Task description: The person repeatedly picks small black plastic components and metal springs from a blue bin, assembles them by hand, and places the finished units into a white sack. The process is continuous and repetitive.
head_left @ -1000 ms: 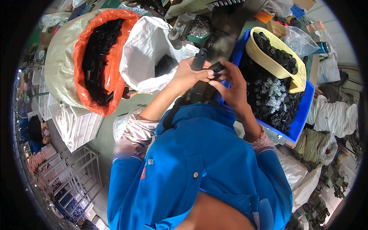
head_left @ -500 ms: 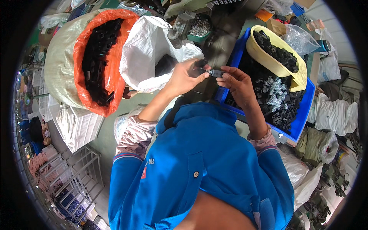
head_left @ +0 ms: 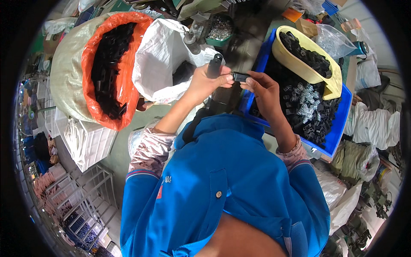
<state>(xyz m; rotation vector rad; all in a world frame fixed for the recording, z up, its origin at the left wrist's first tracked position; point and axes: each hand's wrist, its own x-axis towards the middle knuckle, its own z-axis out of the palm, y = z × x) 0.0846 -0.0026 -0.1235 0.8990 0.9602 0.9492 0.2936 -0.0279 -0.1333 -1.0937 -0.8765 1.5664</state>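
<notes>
My left hand is closed around a black plastic part with a rounded end, which sticks up past the fingers. Between the fingertips of my right hand is a small black plastic piece, pressed against the left hand's thumb and fingers. The hands meet in front of my chest, between a white sack and a blue bin. Where the two parts join is too small to make out. In the blue bin to the right lie black plastic pieces and a heap of metal springs.
A yellow scoop-shaped tub of black parts rests on the blue bin. At left stand a white woven sack and an orange-lined sack full of black parts. A green container of small metal pieces sits at the back.
The black part in my left hand has turned more upright. The spring seen between the hands before is now mostly hidden, and the right-hand piece has come closer to the left hand.
</notes>
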